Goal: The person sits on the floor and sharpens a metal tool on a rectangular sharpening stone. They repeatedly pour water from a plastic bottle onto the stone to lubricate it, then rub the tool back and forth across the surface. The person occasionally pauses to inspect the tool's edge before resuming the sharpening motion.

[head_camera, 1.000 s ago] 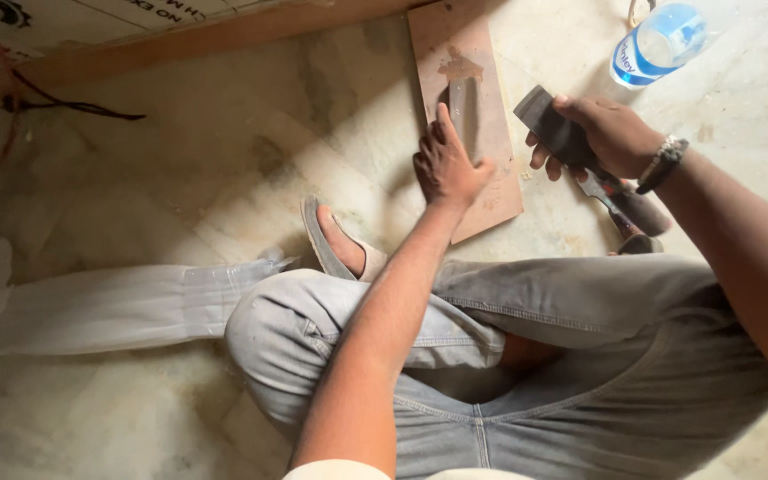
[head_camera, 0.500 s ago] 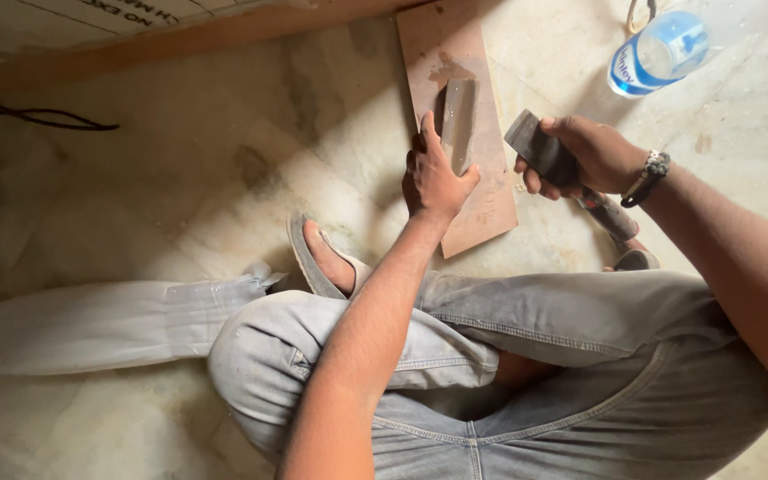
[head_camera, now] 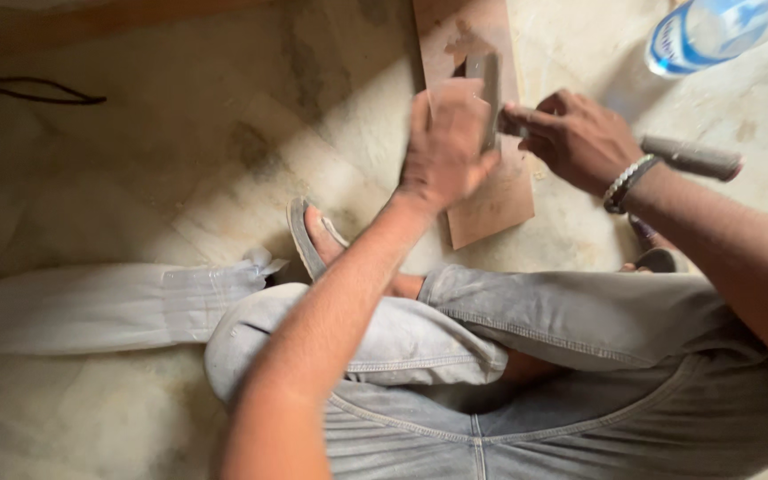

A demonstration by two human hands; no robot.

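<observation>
Person seated on floor is pressing left hand [head_camera: 444, 147] onto grey bar [head_camera: 491, 89] on wooden board [head_camera: 491, 191], right hand [head_camera: 575, 138] at 3 o'clock pinching bar's edge; work looks mid-way.

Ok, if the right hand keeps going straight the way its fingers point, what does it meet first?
Probably the narrow grey piece on the wooden board. The right hand points left toward it, fingertips almost at its edge; the left hand lies just beyond. Motion blur hides whether they touch.
</observation>
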